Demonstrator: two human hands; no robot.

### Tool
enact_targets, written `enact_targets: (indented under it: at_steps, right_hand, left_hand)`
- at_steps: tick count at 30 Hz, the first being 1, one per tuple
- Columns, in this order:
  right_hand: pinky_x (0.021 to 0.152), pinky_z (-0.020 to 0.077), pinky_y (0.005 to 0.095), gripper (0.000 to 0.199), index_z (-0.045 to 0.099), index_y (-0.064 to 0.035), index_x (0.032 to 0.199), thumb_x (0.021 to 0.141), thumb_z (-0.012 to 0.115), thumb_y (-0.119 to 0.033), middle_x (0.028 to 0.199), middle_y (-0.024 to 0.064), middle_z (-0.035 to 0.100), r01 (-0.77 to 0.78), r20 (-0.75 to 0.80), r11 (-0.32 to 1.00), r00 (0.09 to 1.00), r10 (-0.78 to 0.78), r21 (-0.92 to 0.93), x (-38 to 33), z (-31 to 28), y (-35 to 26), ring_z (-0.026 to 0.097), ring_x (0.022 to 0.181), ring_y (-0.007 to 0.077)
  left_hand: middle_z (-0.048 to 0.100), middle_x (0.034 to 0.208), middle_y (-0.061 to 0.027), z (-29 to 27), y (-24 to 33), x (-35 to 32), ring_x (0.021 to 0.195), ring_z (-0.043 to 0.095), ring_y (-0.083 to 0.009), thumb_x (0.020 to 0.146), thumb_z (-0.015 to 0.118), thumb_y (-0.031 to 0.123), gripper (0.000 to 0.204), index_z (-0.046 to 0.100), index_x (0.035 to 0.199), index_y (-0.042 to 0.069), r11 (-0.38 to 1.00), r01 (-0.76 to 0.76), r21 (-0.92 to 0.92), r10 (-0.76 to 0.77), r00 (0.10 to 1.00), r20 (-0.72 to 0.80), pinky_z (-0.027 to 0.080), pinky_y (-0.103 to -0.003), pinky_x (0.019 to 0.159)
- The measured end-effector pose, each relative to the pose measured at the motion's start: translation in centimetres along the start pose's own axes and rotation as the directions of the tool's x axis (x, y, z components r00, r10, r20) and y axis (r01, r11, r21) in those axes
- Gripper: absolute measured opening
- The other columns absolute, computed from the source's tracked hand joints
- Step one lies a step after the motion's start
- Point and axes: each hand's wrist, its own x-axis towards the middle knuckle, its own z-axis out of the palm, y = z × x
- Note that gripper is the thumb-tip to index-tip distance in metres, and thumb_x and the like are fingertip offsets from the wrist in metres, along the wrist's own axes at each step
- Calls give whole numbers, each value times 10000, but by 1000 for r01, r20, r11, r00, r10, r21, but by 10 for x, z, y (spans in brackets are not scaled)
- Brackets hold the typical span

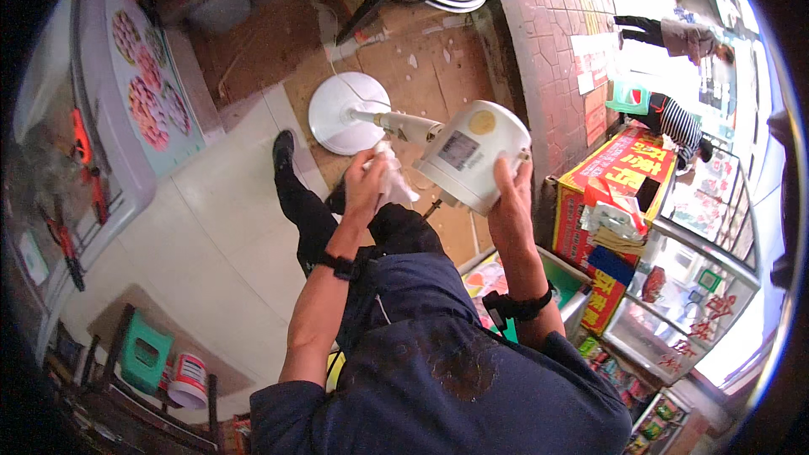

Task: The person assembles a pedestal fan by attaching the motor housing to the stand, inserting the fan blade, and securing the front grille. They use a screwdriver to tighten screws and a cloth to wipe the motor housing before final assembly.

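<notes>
Right hand [508, 202] grips white fan motor housing [472, 164] from below, held mid-air above lap. Left hand [367, 183] closed on white cloth [393, 185] at fan pole [404, 124]. Risks, judged: one-handed hold slips, housing drops; round base [337, 109] swings, strikes floor.

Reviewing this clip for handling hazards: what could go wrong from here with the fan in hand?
1. The right hand alone grips the white fan motor housing, held tilted above the floor; it could slip and fall.
2. The round base hangs out on the pole and may swing or tip the load.
3. The white cloth in the left hand could snag on the pole.
</notes>
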Motion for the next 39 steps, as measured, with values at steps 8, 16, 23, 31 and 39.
enact_targets:
  at_steps: [8,16,23,31,39]
  right_hand:
    - [1213,312,455,552,337,-90,1593,1131,414,-382,1615,142,406,372,-146,865,928,-342,338,-23,2,-23,386,1497,256]
    - [1271,152,399,719,99,18,1657,1116,283,-417,1725,165,201,519,323,826,760,-564,222,-70,37,-45,176,1594,296]
    - [1278,88,458,690,175,15,1652,1047,387,-237,1739,226,51,746,380,641,654,-654,-181,-72,41,-51,54,1620,341]
    - [1246,246,492,456,552,-84,1459,1009,512,-24,1572,180,478,773,253,623,583,-772,122,-48,35,-67,273,1557,407]
    - [1026,520,350,394,576,-36,1384,1004,494,29,1313,118,655,340,339,828,793,-507,445,-36,17,-74,652,1201,203]
  left_hand:
    - [627,1096,-47,72,152,-152,939,604,-101,1075,554,237,292,577,1284,35,739,-631,237,595,776,210,522,-270,794]
    - [501,1266,-137,173,150,-156,1190,493,-265,1128,429,367,348,526,1264,61,719,-675,167,618,730,292,374,-390,1078]
    - [293,1684,-114,169,154,-164,1558,264,-268,1101,250,614,727,299,1591,79,883,-440,-164,465,767,443,182,-394,1277]
    - [78,1744,-117,165,155,-212,1603,122,-310,1035,231,737,920,17,1681,118,939,-248,-238,342,736,584,112,-462,1294]
    - [410,1567,-160,135,154,-216,1294,582,-250,963,720,102,694,386,1563,2,646,-701,303,529,697,483,467,-356,1074]
